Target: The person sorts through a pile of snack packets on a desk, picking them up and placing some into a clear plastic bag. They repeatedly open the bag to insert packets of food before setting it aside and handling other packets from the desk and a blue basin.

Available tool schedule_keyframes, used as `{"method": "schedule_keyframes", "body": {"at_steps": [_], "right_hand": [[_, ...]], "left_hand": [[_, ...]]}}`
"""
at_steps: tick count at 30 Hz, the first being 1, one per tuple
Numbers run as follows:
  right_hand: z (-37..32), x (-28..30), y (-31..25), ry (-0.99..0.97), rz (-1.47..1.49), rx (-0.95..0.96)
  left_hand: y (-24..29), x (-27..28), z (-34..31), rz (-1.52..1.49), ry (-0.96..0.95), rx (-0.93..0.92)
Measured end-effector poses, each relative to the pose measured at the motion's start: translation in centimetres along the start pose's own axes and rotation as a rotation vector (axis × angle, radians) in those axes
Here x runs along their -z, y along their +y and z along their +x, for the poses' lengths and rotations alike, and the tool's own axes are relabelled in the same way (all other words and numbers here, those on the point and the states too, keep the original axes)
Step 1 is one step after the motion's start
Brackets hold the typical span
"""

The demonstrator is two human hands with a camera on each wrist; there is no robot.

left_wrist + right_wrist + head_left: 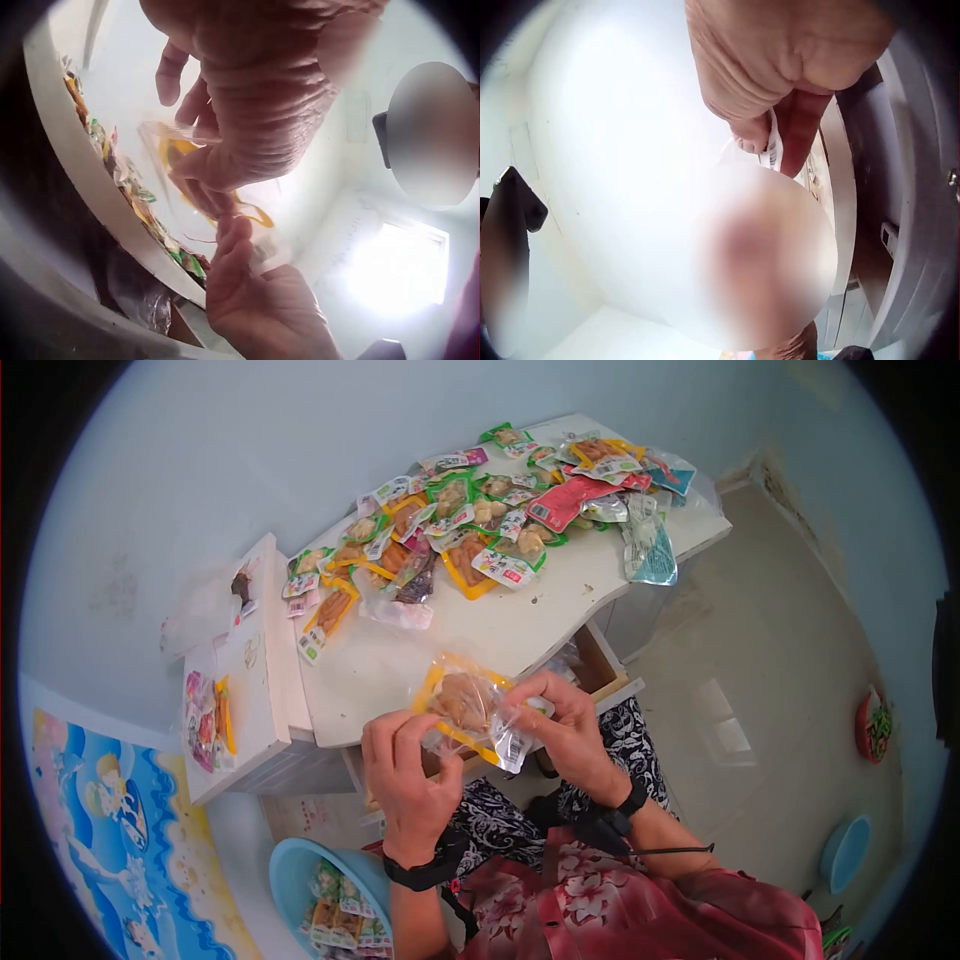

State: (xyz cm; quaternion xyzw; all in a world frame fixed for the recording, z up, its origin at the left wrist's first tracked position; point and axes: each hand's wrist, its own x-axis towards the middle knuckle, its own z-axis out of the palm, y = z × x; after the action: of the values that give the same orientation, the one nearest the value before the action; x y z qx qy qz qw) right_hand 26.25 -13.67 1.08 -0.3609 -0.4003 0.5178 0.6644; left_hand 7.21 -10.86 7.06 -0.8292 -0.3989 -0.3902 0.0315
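Both hands hold a clear plastic food packet (463, 702) with a yellow border and brownish food inside, just off the desk's front edge in the head view. My left hand (411, 785) pinches its near left edge between thumb and fingers. At the right edge, beside a white label with a barcode, my right hand (568, 728) grips the plastic. The left wrist view shows the packet's yellow edging (259, 215) passing behind the fingertips of both hands, which come close together. In the right wrist view, a white packet corner (772, 154) sits between thumb and fingers.
Many packets (460, 555) with green, yellow and red edging lie heaped along the back of the white desk (500, 625). More lie on the side ledge (262, 670). An open drawer (600, 665) juts out below the desktop. A blue bucket (290, 870) with packets stands at lower left.
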Motion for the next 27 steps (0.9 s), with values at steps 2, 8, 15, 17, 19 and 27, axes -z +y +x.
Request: {"method": "schedule_keyframes", "body": {"at_steps": [2, 8, 15, 17, 19, 27], "right_hand": [[-0.3, -0.1, 0.3, 0.005, 0.051, -0.001], [-0.6, -1.2, 1.6, 0.130, 0.314, -0.004], [-0.8, -1.4, 2.0, 0.172, -0.382, 0.325], [-0.8, -1.2, 1.4, 0.108, -0.568, 0.423], [-0.8, -0.9, 1.3, 0.023, -0.582, 0.453], [0.7, -0.3, 0.7, -0.100, -0.873, 0.345]], "left_hand": [[-0.7, -0.5, -1.0, -0.061, 0.017, 0.093], [-1.1, -2.7, -3.1, -0.193, 0.240, 0.369], [4.2, -1.7, -2.9, -0.271, 0.166, -0.094], [2.8, -1.3, -2.8, -0.254, 0.216, 0.145], [1.5, -2.1, -2.7, -0.366, 0.325, 0.356], [2.3, -1.6, -1.0, -0.308, 0.148, 0.268]]}}
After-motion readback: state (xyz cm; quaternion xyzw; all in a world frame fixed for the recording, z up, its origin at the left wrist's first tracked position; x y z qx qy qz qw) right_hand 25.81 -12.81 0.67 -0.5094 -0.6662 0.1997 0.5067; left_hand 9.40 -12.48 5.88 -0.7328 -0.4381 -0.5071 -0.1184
